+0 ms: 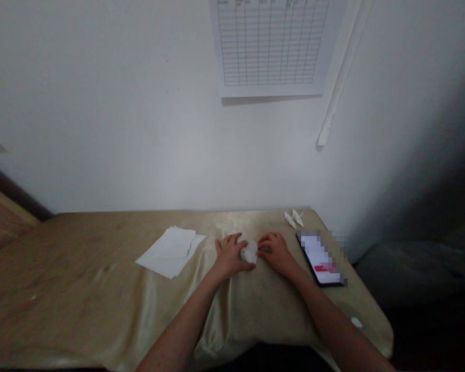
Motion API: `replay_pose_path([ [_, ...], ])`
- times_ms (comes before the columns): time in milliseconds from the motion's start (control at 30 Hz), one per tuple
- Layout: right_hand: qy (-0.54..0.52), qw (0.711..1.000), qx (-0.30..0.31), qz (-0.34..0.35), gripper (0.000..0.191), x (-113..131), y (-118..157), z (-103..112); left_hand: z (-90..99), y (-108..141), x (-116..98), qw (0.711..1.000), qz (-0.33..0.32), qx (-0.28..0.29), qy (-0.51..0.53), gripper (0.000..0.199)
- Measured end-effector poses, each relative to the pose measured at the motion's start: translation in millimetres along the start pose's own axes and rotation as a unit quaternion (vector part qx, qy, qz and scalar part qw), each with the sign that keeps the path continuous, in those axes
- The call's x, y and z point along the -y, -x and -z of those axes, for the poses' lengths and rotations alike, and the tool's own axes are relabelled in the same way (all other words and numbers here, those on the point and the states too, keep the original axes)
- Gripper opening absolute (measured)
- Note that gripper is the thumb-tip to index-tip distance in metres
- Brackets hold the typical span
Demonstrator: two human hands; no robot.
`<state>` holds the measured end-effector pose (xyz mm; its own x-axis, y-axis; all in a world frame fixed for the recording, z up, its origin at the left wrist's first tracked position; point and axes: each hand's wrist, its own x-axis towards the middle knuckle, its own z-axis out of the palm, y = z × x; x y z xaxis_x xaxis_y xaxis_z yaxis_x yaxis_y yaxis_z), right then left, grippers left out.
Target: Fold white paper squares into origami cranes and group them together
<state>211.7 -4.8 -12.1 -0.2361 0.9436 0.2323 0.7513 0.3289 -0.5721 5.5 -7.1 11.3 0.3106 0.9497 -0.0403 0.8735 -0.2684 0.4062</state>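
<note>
A small folded piece of white paper (250, 251) lies on the cloth-covered table between my two hands. My left hand (231, 256) is at its left side, thumb and fingers spread around it, with fingertips touching its edges. On the other side, my right hand (274, 250) has its thumb and fingers pinched together at the paper's right edge. Exact folds in the paper are too small to make out.
White sheets (168, 253) lie to the left on the table (81, 279). Two folded paper birds (293, 218) sit at the back right. A phone (320, 258) with a lit screen lies beyond my right forearm. The wall bears a printed chart (269, 46).
</note>
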Motion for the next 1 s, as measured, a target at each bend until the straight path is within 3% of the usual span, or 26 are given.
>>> replay_pose_path([
  [433,-0.008,1.000,-0.027,0.012,0.008,-2,0,-6,-2.7,-1,3,1.000,-0.011,-0.008,0.004,0.072],
  [500,-0.014,0.999,-0.033,0.017,0.007,-1,0,-7,-3.7,-2,4,1.000,-0.014,-0.016,0.012,0.064],
  [667,-0.040,0.998,-0.032,0.034,0.006,2,0,-5,-5.5,-5,3,0.993,0.006,-0.092,0.070,0.022],
  [1000,-0.039,0.998,-0.010,0.050,0.006,8,1,-5,-7.8,-8,-5,0.978,0.029,-0.163,0.131,0.009],
])
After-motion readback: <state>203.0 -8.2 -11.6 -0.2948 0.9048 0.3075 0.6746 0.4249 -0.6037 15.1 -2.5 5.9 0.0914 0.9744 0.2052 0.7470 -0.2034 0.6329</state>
